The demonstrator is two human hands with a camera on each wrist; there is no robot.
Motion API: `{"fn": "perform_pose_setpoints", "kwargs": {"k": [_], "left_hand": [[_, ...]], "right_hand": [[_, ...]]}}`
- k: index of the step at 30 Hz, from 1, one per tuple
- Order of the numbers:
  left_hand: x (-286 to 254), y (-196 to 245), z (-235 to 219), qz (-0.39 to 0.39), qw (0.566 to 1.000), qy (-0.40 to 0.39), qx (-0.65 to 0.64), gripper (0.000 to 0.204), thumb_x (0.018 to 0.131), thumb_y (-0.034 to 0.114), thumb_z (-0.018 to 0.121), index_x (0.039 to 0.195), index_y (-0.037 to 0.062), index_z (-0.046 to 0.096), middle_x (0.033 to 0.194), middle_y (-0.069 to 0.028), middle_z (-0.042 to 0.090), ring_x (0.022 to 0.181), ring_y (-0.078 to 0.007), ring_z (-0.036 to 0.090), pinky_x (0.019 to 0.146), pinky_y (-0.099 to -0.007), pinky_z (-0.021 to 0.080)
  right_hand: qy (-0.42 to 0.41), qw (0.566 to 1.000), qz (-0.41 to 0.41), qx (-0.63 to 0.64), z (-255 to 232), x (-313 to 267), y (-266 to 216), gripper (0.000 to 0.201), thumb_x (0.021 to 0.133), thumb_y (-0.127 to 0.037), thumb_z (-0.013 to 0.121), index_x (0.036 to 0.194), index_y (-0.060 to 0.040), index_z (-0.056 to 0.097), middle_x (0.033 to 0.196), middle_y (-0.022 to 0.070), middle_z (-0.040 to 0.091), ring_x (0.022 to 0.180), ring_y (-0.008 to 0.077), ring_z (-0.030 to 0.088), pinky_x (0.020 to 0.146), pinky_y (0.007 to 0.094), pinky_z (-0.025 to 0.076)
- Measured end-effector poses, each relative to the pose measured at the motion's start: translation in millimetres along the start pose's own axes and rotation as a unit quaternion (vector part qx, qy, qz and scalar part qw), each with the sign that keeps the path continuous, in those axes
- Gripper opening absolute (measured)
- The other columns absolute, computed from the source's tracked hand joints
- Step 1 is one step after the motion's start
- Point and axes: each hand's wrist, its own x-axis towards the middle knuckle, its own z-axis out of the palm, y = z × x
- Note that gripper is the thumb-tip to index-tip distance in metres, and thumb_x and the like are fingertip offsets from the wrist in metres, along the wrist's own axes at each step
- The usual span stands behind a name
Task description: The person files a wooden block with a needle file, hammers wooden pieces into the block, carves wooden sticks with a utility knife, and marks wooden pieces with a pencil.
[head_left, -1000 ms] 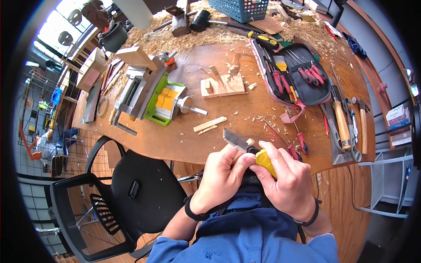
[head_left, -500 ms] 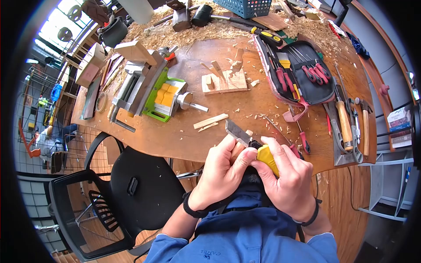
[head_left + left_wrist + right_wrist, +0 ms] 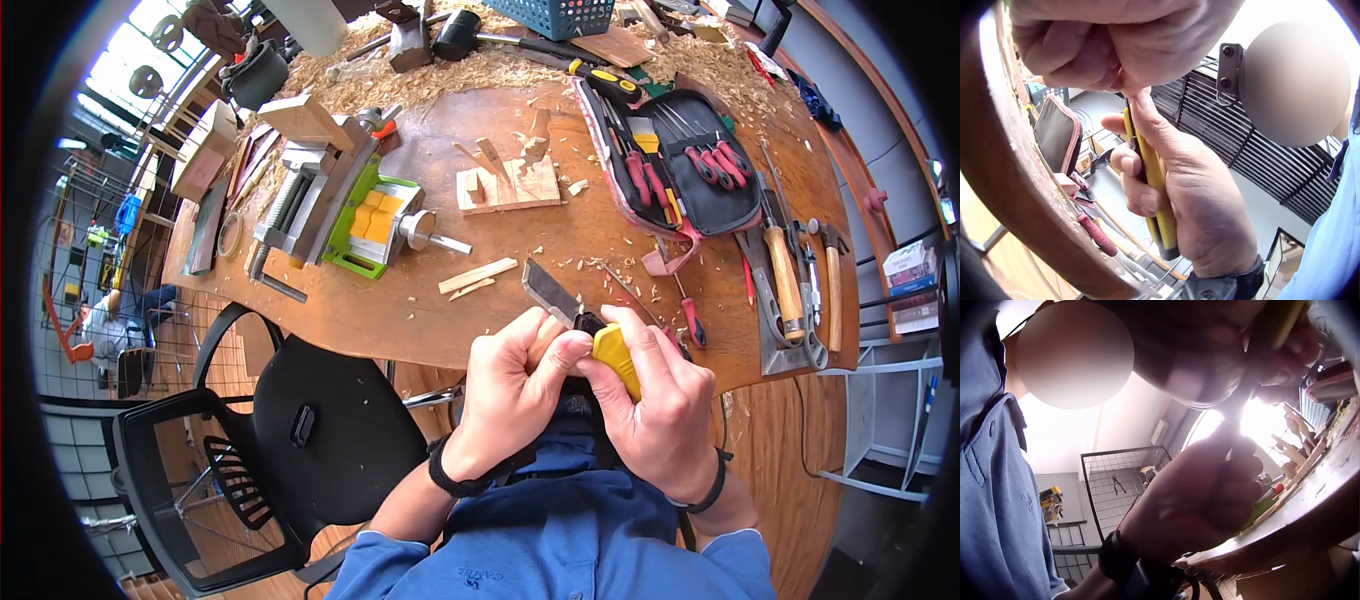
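Observation:
A yellow utility knife (image 3: pixel 617 358) with a broad grey blade (image 3: pixel 548 288) is gripped in my right hand (image 3: pixel 655 415), blade pointing forward and left over the table's near edge. My left hand (image 3: pixel 515 385) holds a small piece of pale wood (image 3: pixel 543 340), mostly hidden by the fingers. The blade lies against the wood's far end. The left thumb sits close beside the knife's dark collar. In the left wrist view, the right fingers curl round the yellow handle (image 3: pixel 1159 194), with the thumb laid along it toward the left hand.
On the wooden table (image 3: pixel 400 330) lie thin wood strips (image 3: pixel 478 278) and a wooden block with pegs (image 3: pixel 510 188). A green-framed vise (image 3: pixel 365 225) stands left. A tool pouch (image 3: pixel 700 170), screwdriver (image 3: pixel 692 318) and hammer (image 3: pixel 833 290) lie right. Shavings cover the back; a black chair (image 3: pixel 330 430) stands left.
The knife has shifted slightly forward and right, its blade now angled more steeply away from me. Both hands keep their hold. The head view has tilted a little.

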Motion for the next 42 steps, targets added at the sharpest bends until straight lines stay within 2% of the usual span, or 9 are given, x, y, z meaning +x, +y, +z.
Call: {"fn": "perform_pose_setpoints", "kwargs": {"k": [9, 18, 22, 24, 26, 28, 29, 35, 42], "left_hand": [[0.4, -2.1, -3.6, -0.037, 0.991, -0.040, -0.125, 0.020, 0.111, 0.017, 0.069, 0.118, -0.0012, 0.064, 0.080, 0.0058, 0.059, 0.076, -0.0015, 0.047, 0.064, -0.0246, 0.044], [0.8, -9.1, -3.3, -0.050, 0.996, -0.029, -0.069, 0.022, 0.109, 0.017, 0.073, 0.098, -0.0007, 0.069, 0.070, 0.0070, 0.055, 0.072, -0.0012, 0.046, 0.063, -0.0248, 0.045], [2.1, -2.2, 0.6, -0.048, 0.989, -0.018, -0.137, 0.021, 0.110, 0.019, 0.071, 0.114, -0.0017, 0.070, 0.080, 0.0026, 0.060, 0.076, -0.0022, 0.049, 0.066, -0.0237, 0.045], [5.8, -6.0, -5.0, 0.017, 0.997, -0.007, -0.068, 0.024, 0.112, 0.021, 0.069, 0.121, -0.0015, 0.068, 0.085, 0.0007, 0.062, 0.079, -0.0037, 0.051, 0.067, -0.0259, 0.046], [2.9, 3.0, -13.6, -0.042, 0.998, 0.002, -0.044, 0.028, 0.117, 0.020, 0.057, 0.128, -0.0020, 0.071, 0.087, 0.0044, 0.061, 0.075, -0.0044, 0.050, 0.067, -0.0229, 0.041], [14.5, -10.3, -23.7, 0.106, 0.986, 0.028, 0.122, 0.029, 0.116, 0.019, 0.058, 0.120, -0.0040, 0.075, 0.081, -0.0001, 0.058, 0.071, -0.0081, 0.050, 0.065, -0.0251, 0.040], [12.6, -10.1, -25.8, 0.094, 0.981, 0.045, 0.164, 0.026, 0.114, 0.015, 0.061, 0.112, -0.0056, 0.077, 0.080, -0.0043, 0.058, 0.070, -0.0103, 0.051, 0.065, -0.0260, 0.041], [22.7, -16.3, -30.2, 0.209, 0.897, 0.070, 0.384, 0.022, 0.090, 0.014, 0.086, 0.111, 0.0107, 0.083, 0.092, -0.0067, 0.071, 0.083, -0.0269, 0.066, 0.073, -0.0387, 0.051], [27.3, -14.6, -31.4, 0.197, 0.862, 0.045, 0.465, 0.022, 0.085, 0.018, 0.087, 0.107, 0.0154, 0.086, 0.096, -0.0024, 0.072, 0.098, -0.0269, 0.066, 0.088, -0.0418, 0.048]], "right_hand": [[-0.041, 0.999, -0.007, 0.006, -5.9, 1.7, 5.4, 0.050, 0.096, -0.029, 0.084, 0.133, 0.0016, 0.069, 0.087, 0.0135, 0.069, 0.066, 0.0338, 0.071, 0.059, 0.0438, 0.056], [0.000, 1.000, -0.001, 0.020, -0.1, 2.6, 3.4, 0.048, 0.096, -0.028, 0.084, 0.132, 0.0011, 0.069, 0.092, 0.0150, 0.072, 0.070, 0.0360, 0.073, 0.060, 0.0441, 0.056], [-0.007, 1.000, -0.004, 0.004, -4.5, 5.4, 5.4, 0.049, 0.096, -0.027, 0.084, 0.134, 0.0001, 0.068, 0.093, 0.0157, 0.072, 0.075, 0.0374, 0.074, 0.065, 0.0453, 0.058], [-0.008, 1.000, 0.013, -0.007, -10.8, 4.2, 9.5, 0.049, 0.096, -0.026, 0.084, 0.134, -0.0007, 0.068, 0.094, 0.0163, 0.073, 0.078, 0.0386, 0.075, 0.067, 0.0458, 0.058], [0.002, 1.000, 0.023, -0.019, -18.8, 0.4, 22.5, 0.046, 0.096, -0.020, 0.083, 0.135, -0.0018, 0.066, 0.101, 0.0184, 0.075, 0.085, 0.0421, 0.076, 0.074, 0.0483, 0.060], [0.012, 0.992, 0.123, 0.006, -30.8, -8.1, 33.1, 0.043, 0.097, -0.014, 0.079, 0.134, -0.0013, 0.062, 0.107, 0.0206, 0.076, 0.090, 0.0434, 0.077, 0.078, 0.0493, 0.060], [0.019, 0.978, 0.205, 0.036, -37.4, -11.0, 36.9, 0.042, 0.097, -0.011, 0.077, 0.133, -0.0021, 0.058, 0.109, 0.0223, 0.076, 0.094, 0.0438, 0.077, 0.081, 0.0495, 0.060], [0.045, 0.974, 0.180, -0.131, -65.5, -25.8, 75.8, 0.034, 0.099, -0.007, 0.074, 0.129, 0.0021, 0.061, 0.112, 0.0230, 0.070, 0.103, 0.0446, 0.071, 0.091, 0.0506, 0.055], [0.018, 0.973, 0.172, -0.154, -60.9, -28.9, 77.5, 0.038, 0.093, -0.006, 0.080, 0.129, 0.0059, 0.072, 0.111, 0.0205, 0.068, 0.099, 0.0409, 0.071, 0.087, 0.0486, 0.056]]}}
